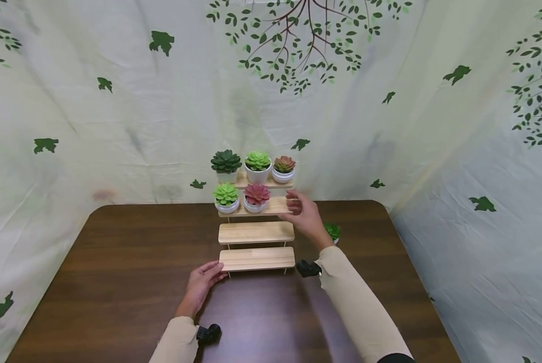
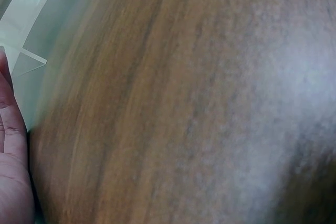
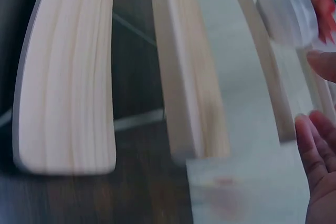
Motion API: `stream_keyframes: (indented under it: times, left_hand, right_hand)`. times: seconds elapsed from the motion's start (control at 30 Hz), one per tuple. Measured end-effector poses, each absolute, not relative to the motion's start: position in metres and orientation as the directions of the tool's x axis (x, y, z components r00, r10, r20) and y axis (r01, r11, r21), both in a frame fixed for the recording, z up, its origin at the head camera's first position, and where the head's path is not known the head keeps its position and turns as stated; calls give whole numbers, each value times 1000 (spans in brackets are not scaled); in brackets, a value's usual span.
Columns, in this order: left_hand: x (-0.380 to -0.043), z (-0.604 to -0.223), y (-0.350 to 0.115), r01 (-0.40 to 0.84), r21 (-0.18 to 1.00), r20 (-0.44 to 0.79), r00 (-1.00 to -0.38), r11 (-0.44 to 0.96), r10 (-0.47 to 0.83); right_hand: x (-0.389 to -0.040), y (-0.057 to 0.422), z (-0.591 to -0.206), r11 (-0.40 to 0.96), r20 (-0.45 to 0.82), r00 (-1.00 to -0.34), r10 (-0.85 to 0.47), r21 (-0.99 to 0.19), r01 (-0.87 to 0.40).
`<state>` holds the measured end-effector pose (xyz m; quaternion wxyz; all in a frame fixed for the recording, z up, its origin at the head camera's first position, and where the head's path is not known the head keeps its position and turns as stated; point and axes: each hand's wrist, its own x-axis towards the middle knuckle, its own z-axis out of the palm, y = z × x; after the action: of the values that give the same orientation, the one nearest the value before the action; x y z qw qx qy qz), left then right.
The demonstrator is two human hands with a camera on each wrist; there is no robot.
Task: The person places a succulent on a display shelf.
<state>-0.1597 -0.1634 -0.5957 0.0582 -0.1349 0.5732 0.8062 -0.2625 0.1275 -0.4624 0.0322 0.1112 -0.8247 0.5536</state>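
A tiered wooden plant stand (image 1: 256,233) stands on the table before me. In the head view my left hand (image 1: 203,282) pinches the left end of its lowest board, thumb on top and fingers below. Only the edge of that hand (image 2: 11,156) enters the left wrist view. My right hand (image 1: 305,217) holds the right end of the second board from the top, its fingers bent around the corner. In the right wrist view, fingertips (image 3: 302,124) meet that board's end. Beside this hand, a pink succulent (image 1: 256,195) and a light green succulent (image 1: 225,195) sit on the same board.
The top board carries a dark green succulent (image 1: 226,164), a bright green one (image 1: 258,162) and a reddish-brown one (image 1: 284,166). Another green potted plant (image 1: 332,231) is on the table behind my right forearm. A leaf-printed curtain (image 1: 176,116) hangs behind the brown table (image 1: 139,257).
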Motion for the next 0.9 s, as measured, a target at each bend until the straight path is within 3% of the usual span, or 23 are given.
stream_keyframes:
  times: [0.27, 0.6, 0.9]
  left_hand:
    - [-159, -595, -163, -257, 909, -291, -955, -329, -59]
    - [-160, -594, -162, -261, 906, -295, -954, -332, -56]
    - [-160, -596, -163, -252, 911, -286, -956, -326, -60]
  right_hand:
    - [-255, 164, -468, 388, 302, -948, -101, -866, -317]
    - [-246, 213, -490, 462, 120, -985, -123, -872, -164]
    - [-235, 244, -514, 505, 50, -997, -54, -860, -71]
